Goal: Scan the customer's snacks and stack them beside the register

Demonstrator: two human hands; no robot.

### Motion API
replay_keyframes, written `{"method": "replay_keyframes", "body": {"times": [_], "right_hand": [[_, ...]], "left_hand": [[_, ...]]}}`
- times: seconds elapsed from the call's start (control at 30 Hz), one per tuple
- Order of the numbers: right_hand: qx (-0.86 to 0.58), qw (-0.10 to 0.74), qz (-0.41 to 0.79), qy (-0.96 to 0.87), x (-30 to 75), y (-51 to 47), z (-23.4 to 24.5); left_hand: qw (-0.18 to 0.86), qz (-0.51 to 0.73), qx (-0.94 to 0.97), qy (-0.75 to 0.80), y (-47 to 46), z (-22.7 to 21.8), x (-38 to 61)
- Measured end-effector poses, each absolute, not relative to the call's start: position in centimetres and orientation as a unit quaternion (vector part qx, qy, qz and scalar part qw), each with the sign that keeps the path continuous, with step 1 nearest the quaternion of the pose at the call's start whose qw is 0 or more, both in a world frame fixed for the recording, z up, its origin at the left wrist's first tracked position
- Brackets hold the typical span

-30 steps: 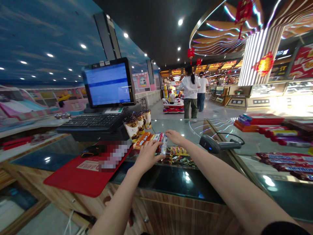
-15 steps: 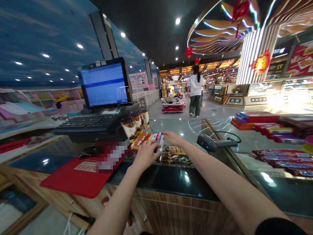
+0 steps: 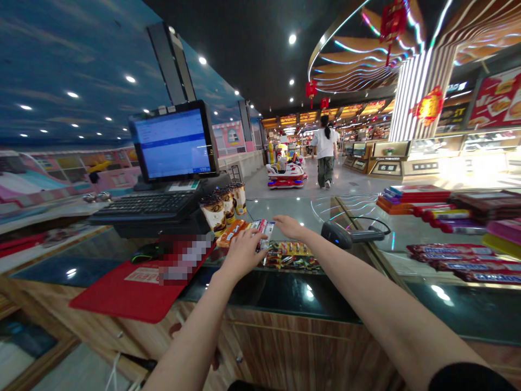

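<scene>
While the left grip point(image 3: 244, 252) lies over the pale packet point(image 3: 268, 229) with its fingers slightly spread, the right grip point(image 3: 290, 227) is beside that packet's right edge, fingers close together; whether either one pinches it cannot be told. An orange packet point(image 3: 231, 233) lies on the desk point(image 3: 285, 290) just beyond and left of the left grip, with cups point(image 3: 214, 214) farther beyond.

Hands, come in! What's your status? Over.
Left hand over snack packs, fingers spread. Right hand by their right edge, touch unclear. Three cups standing close, left.
</scene>
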State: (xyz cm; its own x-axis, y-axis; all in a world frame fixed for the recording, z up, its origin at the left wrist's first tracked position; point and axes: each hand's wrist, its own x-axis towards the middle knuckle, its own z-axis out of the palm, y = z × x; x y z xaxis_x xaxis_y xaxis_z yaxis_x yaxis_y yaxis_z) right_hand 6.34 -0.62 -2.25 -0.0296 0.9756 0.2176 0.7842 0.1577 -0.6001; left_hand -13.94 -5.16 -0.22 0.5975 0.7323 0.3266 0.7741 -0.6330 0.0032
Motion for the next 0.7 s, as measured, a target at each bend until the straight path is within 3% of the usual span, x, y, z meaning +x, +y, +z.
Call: {"method": "replay_keyframes", "body": {"times": [0.7], "right_hand": [[-0.667,0.344,0.096,-0.654,17.2,-7.6,2.3]], "left_hand": [[0.074,-0.168,-0.915,-0.358,-6.3,1.7,-5.8]]}}
